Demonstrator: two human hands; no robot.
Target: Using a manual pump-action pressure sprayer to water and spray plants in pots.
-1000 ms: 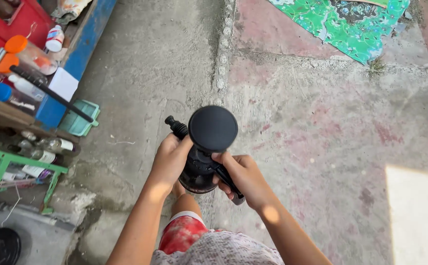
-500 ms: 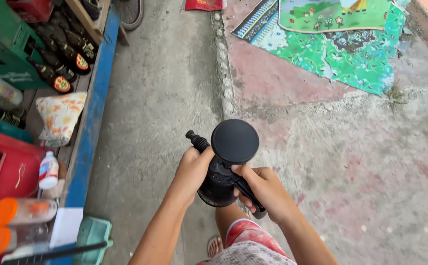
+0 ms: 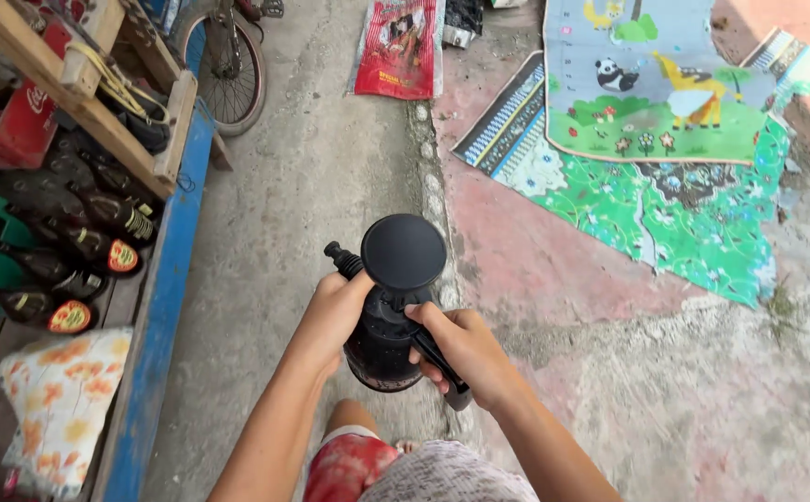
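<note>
I see both hands wrapped around a black plastic pump sprayer bottle (image 3: 388,321), which is carried in mid-air in front of the body, above the grey concrete floor (image 3: 302,186). My left hand (image 3: 333,311) is curled closed round the bottle's neck, just below the short ribbed nozzle (image 3: 342,260) that sticks out to the left. My right hand (image 3: 463,351) is closed too, its fingers folded over the black trigger lever (image 3: 442,367) that runs down the bottle's right side. The round flat pump knob (image 3: 403,251) sits on top, facing the camera, and neither hand touches it. To the left runs a blue-edged wooden counter (image 3: 158,316) carrying dark glass bottles with red-and-yellow labels (image 3: 98,251) laid on their sides and a floral cloth bag (image 3: 56,400), with a bicycle wheel (image 3: 228,70) beyond it. On the right lies a green cartoon-printed play mat (image 3: 665,186), and a red printed sack (image 3: 397,51) lies further up. As I judge it, the main risk is the right fingers squeezing the lever by accident, which would send spray out of the nozzle towards the counter. A loose left grip could also let the bottle tip or drop onto the concrete.
</note>
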